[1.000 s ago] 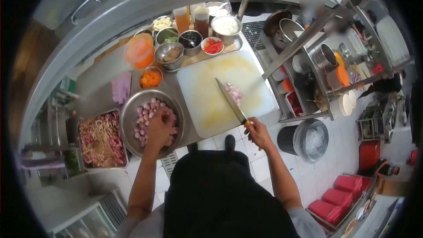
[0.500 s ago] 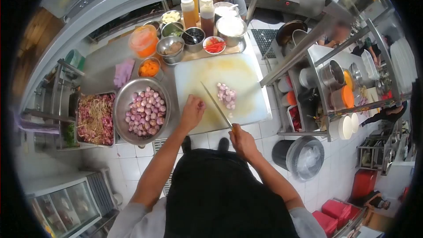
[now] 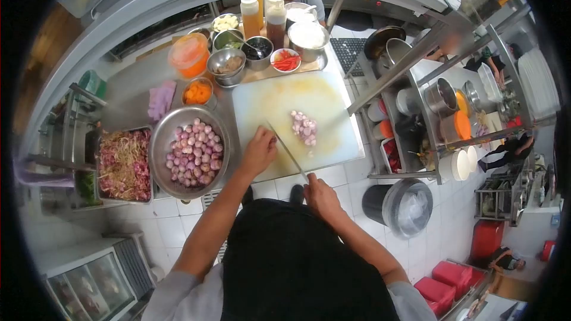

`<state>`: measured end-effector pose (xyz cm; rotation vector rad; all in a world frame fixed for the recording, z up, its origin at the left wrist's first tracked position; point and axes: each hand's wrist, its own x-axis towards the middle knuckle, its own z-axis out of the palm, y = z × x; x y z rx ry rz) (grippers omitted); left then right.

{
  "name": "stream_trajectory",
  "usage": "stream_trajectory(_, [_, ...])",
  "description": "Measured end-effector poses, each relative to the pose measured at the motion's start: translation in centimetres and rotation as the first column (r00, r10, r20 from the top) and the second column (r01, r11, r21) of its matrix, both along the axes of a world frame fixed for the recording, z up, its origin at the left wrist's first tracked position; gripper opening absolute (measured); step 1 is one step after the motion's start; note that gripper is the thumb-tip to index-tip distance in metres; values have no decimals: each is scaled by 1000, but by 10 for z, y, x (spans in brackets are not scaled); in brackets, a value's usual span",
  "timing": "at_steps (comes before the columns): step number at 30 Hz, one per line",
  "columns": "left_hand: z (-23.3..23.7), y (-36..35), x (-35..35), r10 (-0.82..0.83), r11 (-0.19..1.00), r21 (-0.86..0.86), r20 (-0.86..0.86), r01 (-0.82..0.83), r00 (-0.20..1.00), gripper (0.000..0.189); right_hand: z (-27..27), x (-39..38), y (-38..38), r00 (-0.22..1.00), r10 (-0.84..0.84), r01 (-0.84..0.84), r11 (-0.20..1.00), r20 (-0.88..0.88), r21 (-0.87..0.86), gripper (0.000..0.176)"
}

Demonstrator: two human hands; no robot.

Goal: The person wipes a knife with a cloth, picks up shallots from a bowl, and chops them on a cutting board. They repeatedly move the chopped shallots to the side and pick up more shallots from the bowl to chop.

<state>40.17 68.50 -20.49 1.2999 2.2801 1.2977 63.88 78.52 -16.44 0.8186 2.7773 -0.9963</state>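
My left hand [image 3: 260, 151] is closed at the left front of the white cutting board [image 3: 256, 98], its fingertips pinching what looks like a small pinkish shallot, mostly covered by the fingers. In my right hand [image 3: 322, 194] is the handle of a long knife [image 3: 289, 153]. The blade slants up and left over the board, with its tip close beside my left fingers. A small pile of peeled shallots [image 3: 304, 128] lies right of the blade. To the left stands a wide steel bowl [image 3: 157, 160] with many purple shallots [image 3: 197, 153] inside.
A tray of shallot skins and roots [image 3: 125, 163] sits far left. Behind the board are squeeze bottles [image 3: 250, 15], a bowl of red chili pieces [image 3: 286, 60], an orange-lidded tub [image 3: 189, 54] and a purple cloth [image 3: 160, 100]. A metal post [image 3: 380, 86] rises at right; a bin [image 3: 380, 203] stands below.
The knife and my right hand have shifted slightly left and down, bringing the blade nearer my left fingers. My left hand stays closed in nearly the same place; the view has shifted slightly.
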Motion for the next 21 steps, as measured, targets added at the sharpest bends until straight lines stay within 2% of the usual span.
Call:
stream_trajectory(4, [-1,0,-1,-4,999,35,29,3,1000,21,13,2,-8,999,-26,25,1000,31,16,25])
stream_trajectory(6, [1,-1,-1,-15,999,53,66,12,998,21,-19,3,-7,1000,-15,15,1000,21,8,25])
stream_trajectory(8, [3,0,0,10,1000,-12,28,-10,1000,22,-26,4,-5,1000,-8,8,1000,10,3,25])
stream_trajectory(11, [4,-2,1,-8,997,71,81,2,997,21,-6,-5,-10,997,-7,7,1000,80,0,24])
stream_trajectory(13, [-1,-2,0,-13,996,87,94,5,996,20,-2,-2,-13,1000,-14,14,1000,11,-9,19])
stream_trajectory(17, [-7,-1,-2,-15,994,106,116,2,993,19,-9,-7,-11,1000,-5,5,1000,0,3,19])
stream_trajectory(19, [-10,-2,-2,-8,997,83,70,2,998,19,5,-7,-13,999,-31,32,999,41,-13,21])
stream_trajectory(21, [-11,1,-3,-3,998,69,22,1,1000,19,-4,-4,-14,998,-34,35,999,44,-30,22])
